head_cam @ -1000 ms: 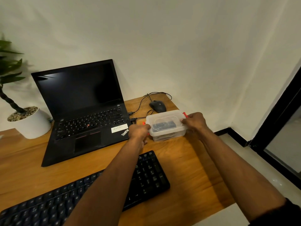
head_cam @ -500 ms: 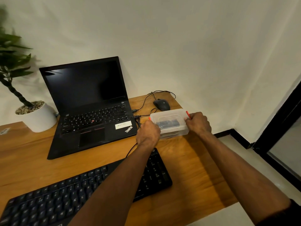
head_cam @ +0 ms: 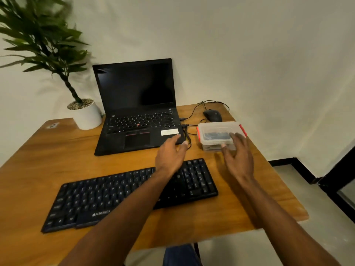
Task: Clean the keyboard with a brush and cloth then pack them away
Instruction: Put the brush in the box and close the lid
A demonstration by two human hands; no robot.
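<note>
A clear plastic box with red side clips stands on the wooden table, lid on, with dark items inside that I cannot make out. The black keyboard lies in front of me. My left hand hovers above the keyboard's right part, near the laptop's front corner, fingers relaxed and holding nothing. My right hand is just in front of the box, fingers spread and empty, fingertips overlapping the box's near edge in view.
A black laptop stands open behind the keyboard. A wired mouse and cables lie behind the box. A potted plant is at the back left. The table's right edge is close to the box.
Both hands have let go of the box and drawn back toward me. The box stays on the table. The camera has pulled back and shifted left.
</note>
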